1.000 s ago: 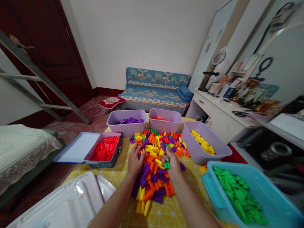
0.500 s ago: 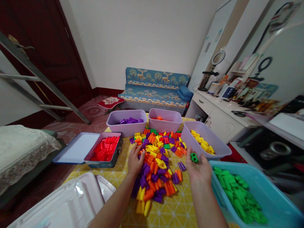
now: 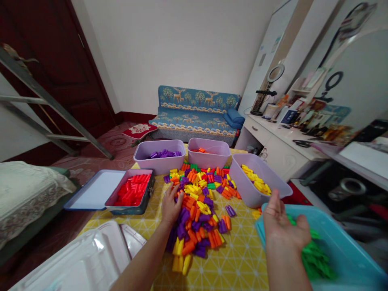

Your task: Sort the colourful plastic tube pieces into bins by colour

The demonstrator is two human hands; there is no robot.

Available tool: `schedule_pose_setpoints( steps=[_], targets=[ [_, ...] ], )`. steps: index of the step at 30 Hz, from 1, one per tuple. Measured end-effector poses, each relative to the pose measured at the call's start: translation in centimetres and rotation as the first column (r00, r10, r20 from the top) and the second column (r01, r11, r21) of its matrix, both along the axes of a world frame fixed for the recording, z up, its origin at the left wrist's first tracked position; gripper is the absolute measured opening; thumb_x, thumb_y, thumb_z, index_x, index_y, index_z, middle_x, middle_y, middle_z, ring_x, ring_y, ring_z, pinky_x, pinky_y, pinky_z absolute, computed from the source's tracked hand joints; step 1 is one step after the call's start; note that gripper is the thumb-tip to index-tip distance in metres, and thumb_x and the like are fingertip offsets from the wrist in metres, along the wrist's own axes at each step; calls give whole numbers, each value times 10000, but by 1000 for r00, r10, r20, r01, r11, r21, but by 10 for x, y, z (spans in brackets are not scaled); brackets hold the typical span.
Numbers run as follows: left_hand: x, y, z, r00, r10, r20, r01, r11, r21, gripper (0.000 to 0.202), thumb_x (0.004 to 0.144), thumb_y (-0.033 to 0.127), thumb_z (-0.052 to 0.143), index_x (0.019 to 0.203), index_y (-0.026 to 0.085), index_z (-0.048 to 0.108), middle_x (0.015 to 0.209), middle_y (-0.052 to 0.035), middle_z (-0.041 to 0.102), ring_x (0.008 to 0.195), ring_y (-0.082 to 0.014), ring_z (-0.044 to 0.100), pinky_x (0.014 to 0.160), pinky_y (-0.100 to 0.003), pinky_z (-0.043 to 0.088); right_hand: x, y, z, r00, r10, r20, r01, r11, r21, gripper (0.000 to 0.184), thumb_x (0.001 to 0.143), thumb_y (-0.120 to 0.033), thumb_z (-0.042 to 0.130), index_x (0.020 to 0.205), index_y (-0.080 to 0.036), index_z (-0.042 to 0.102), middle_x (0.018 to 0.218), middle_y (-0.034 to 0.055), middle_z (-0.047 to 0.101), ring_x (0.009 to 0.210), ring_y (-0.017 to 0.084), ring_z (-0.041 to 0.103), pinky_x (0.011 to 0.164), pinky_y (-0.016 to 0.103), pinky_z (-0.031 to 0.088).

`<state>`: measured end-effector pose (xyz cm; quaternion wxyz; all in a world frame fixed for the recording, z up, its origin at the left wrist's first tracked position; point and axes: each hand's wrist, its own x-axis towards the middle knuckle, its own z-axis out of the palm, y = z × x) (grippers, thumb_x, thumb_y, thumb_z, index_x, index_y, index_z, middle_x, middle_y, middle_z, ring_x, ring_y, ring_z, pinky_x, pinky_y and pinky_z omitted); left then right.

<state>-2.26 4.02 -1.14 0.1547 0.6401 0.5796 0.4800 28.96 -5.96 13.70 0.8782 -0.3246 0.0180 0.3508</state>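
A mixed pile of plastic building pieces (image 3: 197,214) in purple, orange, yellow, red and green lies on the yellow patterned tablecloth (image 3: 239,258). My left hand (image 3: 172,202) rests at the pile's left edge, fingers apart, with nothing seen in it. My right hand (image 3: 285,222) is over the near-left rim of the turquoise bin (image 3: 348,242), palm turned up and fingers stretched out. No piece shows in that palm. Green pieces (image 3: 317,258) lie inside the bin, partly hidden behind my right hand and wrist.
Lilac bins hold purple pieces (image 3: 165,154), orange pieces (image 3: 201,150) and yellow pieces (image 3: 256,180). A hinged tin (image 3: 129,209) of red pieces stands at left with its lid open. White plastic lids (image 3: 81,258) lie at front left. Beyond are a sofa (image 3: 197,109) and a dresser (image 3: 273,141).
My right hand has moved right from beside the pile to over the turquoise bin. The green piece in its palm no longer shows there. My left hand stays by the pile.
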Motion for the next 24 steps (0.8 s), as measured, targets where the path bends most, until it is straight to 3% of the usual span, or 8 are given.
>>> schedule_pose_setpoints(
  steps=[3,5,9,11,15,20,22,24],
  targets=[
    [0,0,0,1000,1,3,-1,1000,10,418,910,410,499,1263,217,613,1405,-117,515,1322,-265,459,1124,-482,360,-28,10,-4,982,72,173,-53,992,-111,154,750,-323,612,858,-214,614,932,29,671,834,115,667,740,252,576],
    [0,0,0,1000,-1,7,1,1000,10,414,910,410,496,1259,221,616,1401,-113,519,1317,-265,464,1121,-486,363,-51,14,-15,908,209,363,-129,964,-230,253,678,-351,718,875,-210,645,824,-2,682,721,114,644,665,236,545],
    [1,-2,2,1000,6,11,-6,1000,-7,418,907,414,499,1256,216,618,1397,-119,523,1306,-272,476,1118,-500,361,-99,17,-54,578,566,589,-311,819,-482,327,676,-443,718,879,-187,697,814,49,722,804,210,673,715,315,537],
    [1,-2,3,1000,1,8,-1,1000,-5,423,909,411,498,1263,210,612,1404,-123,517,1313,-270,469,1121,-496,359,-116,19,-74,380,636,672,-351,771,-531,286,731,-412,659,904,-190,713,911,78,733,894,243,673,803,373,535],
    [1,-2,5,1000,-14,6,14,1000,5,414,914,403,494,1267,218,607,1400,-121,519,1322,-260,461,1121,-485,362,-127,35,-100,43,548,835,-174,827,-534,320,773,-219,540,1043,-198,710,1177,97,673,1133,255,591,1010,432,445],
    [1,-2,3,1000,-5,2,5,1000,-6,415,911,406,495,1259,213,612,1406,-122,514,1316,-265,466,1116,-488,367,-119,61,-96,-317,584,747,77,801,-593,437,731,-85,525,1117,-193,698,1162,113,675,1174,276,544,1057,442,388],
    [1,-2,3,1000,-5,2,5,1000,-4,418,912,408,493,1262,212,610,1406,-121,514,1319,-263,463,1119,-484,363,-117,66,-89,-427,600,676,129,781,-611,396,725,-90,566,1066,-223,716,1090,103,697,1140,288,551,1014,431,409],
    [1,-2,3,1000,-4,2,4,1000,-2,419,915,413,489,1264,215,608,1404,-118,516,1314,-260,468,1119,-482,363,-116,69,-84,-458,607,650,137,770,-623,310,737,-117,584,986,-236,727,1012,96,710,1082,283,569,959,407,428]
  ],
)
